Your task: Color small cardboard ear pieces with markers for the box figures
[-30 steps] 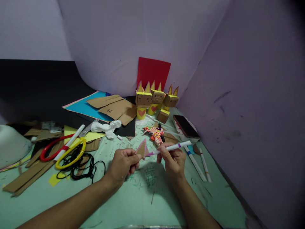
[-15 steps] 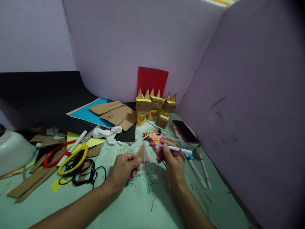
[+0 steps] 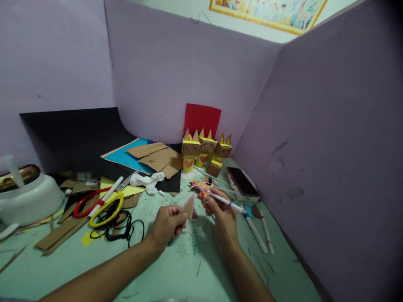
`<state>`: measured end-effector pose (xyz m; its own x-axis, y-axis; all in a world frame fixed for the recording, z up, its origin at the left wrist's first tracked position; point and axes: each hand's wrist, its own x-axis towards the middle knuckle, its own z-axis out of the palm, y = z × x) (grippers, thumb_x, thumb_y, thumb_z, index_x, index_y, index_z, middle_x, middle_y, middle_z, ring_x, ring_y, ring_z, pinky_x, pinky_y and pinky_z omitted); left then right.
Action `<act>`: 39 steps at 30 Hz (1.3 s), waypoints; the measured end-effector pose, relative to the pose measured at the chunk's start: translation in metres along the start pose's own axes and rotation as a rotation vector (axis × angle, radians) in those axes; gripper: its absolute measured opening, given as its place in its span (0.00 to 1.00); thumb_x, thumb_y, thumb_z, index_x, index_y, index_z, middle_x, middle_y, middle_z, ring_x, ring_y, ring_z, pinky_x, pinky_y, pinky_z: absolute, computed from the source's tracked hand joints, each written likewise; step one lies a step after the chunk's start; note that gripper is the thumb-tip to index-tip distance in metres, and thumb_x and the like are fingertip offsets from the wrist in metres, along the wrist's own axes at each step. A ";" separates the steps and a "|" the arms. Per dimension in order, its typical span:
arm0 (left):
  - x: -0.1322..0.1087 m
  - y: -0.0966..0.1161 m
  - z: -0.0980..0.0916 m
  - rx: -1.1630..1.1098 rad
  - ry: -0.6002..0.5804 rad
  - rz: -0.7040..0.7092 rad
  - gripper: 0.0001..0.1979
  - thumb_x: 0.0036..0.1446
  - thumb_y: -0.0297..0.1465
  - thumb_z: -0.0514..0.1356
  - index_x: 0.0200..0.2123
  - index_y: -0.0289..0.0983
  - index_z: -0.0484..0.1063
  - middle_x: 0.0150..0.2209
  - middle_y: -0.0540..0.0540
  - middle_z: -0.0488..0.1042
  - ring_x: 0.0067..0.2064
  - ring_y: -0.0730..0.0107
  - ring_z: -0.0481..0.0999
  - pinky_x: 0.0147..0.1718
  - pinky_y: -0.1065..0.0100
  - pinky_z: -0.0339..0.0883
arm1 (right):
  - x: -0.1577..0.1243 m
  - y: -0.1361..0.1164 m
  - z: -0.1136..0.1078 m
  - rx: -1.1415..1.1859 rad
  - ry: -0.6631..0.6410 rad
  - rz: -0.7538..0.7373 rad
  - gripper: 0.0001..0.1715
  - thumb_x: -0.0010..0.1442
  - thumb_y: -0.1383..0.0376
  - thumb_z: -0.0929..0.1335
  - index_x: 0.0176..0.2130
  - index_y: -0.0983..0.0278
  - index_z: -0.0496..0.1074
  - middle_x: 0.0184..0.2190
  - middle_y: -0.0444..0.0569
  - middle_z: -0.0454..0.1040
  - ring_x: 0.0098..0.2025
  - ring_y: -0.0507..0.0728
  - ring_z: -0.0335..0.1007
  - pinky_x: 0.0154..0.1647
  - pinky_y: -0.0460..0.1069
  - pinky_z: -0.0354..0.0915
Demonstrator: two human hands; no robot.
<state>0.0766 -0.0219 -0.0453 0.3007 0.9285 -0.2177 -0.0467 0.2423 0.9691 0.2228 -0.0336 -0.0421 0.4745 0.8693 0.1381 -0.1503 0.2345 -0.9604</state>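
Observation:
Between the thumb and fingers of my left hand is a small cardboard triangle, its edges coloured pink. My right hand grips a white felt-tip pen with a purple band, its tip end towards the triangle but apart from it. Just beyond my right fingers lies a piece of colourful patterned material. Behind it stand several cardboard box-headed figures with pointed striped ears and yellow bodies with hearts.
Scissors with red and yellow handles lie on the left, beside black cord and cardboard strips. A glue gun stands far left. Two pens and a phone on a white box are on the right. Cardboard sheets lie behind.
The view has tilted up, showing a picture above the wall. The triangle has turned in my left hand, and the pen in my right hand slants more steeply.

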 end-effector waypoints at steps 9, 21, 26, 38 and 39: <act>-0.005 0.001 0.003 0.015 0.011 0.020 0.10 0.36 0.37 0.59 0.18 0.35 0.66 0.11 0.56 0.62 0.11 0.82 0.55 0.09 0.77 0.44 | -0.004 0.005 0.001 0.025 -0.238 0.125 0.25 0.41 0.67 0.71 0.43 0.62 0.70 0.33 0.46 0.74 0.28 0.52 0.67 0.17 0.42 0.56; -0.005 -0.001 0.007 0.029 -0.037 0.077 0.09 0.34 0.35 0.57 0.14 0.36 0.62 0.09 0.56 0.60 0.11 0.82 0.54 0.10 0.76 0.45 | -0.019 0.006 0.019 0.122 -0.218 0.229 0.18 0.39 0.71 0.70 0.34 0.63 0.67 0.17 0.36 0.65 0.15 0.46 0.53 0.14 0.41 0.46; -0.007 0.003 0.007 0.032 -0.045 0.040 0.10 0.35 0.36 0.57 0.13 0.36 0.64 0.08 0.55 0.59 0.10 0.81 0.54 0.10 0.76 0.44 | -0.021 0.003 0.023 0.186 -0.233 0.241 0.18 0.40 0.71 0.71 0.35 0.63 0.65 0.17 0.36 0.66 0.15 0.45 0.53 0.14 0.41 0.44; -0.006 0.005 0.003 0.019 0.038 0.007 0.09 0.39 0.34 0.56 0.14 0.36 0.64 0.08 0.56 0.59 0.10 0.82 0.53 0.11 0.76 0.42 | -0.002 -0.004 -0.002 0.097 0.113 -0.004 0.17 0.49 0.59 0.70 0.38 0.65 0.72 0.23 0.43 0.72 0.23 0.50 0.64 0.19 0.43 0.56; -0.006 0.004 0.003 0.022 0.041 0.002 0.10 0.40 0.34 0.56 0.13 0.36 0.64 0.07 0.56 0.59 0.10 0.82 0.53 0.10 0.76 0.42 | -0.002 -0.006 -0.005 0.102 0.110 -0.046 0.16 0.51 0.57 0.69 0.35 0.66 0.73 0.20 0.42 0.70 0.20 0.49 0.62 0.19 0.43 0.55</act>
<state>0.0775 -0.0271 -0.0394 0.2613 0.9399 -0.2198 -0.0263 0.2346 0.9717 0.2274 -0.0389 -0.0377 0.5744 0.8049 0.1488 -0.2110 0.3212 -0.9232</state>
